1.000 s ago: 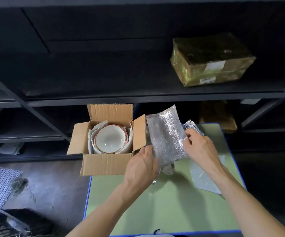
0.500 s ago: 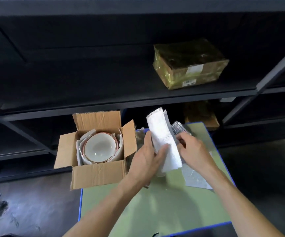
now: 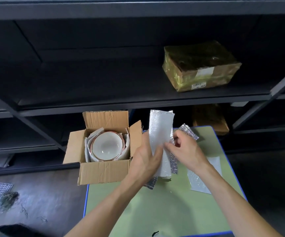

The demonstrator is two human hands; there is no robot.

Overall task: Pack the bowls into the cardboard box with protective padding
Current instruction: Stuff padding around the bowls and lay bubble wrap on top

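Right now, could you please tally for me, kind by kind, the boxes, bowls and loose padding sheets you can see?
Open cardboard box: 1
Taped parcels on the shelves: 2
Bowls showing in the open box: 1 for certain; rims beneath suggest more, number unclear
Padding sheets: 2, one held by both hands, one flat on the table
Total: 6

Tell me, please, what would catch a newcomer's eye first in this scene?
Probably both hands, the left hand and right hand, gripping a folded padding sheet upright above the green table. Just left sits the open cardboard box with a white bowl nested in wrapping.
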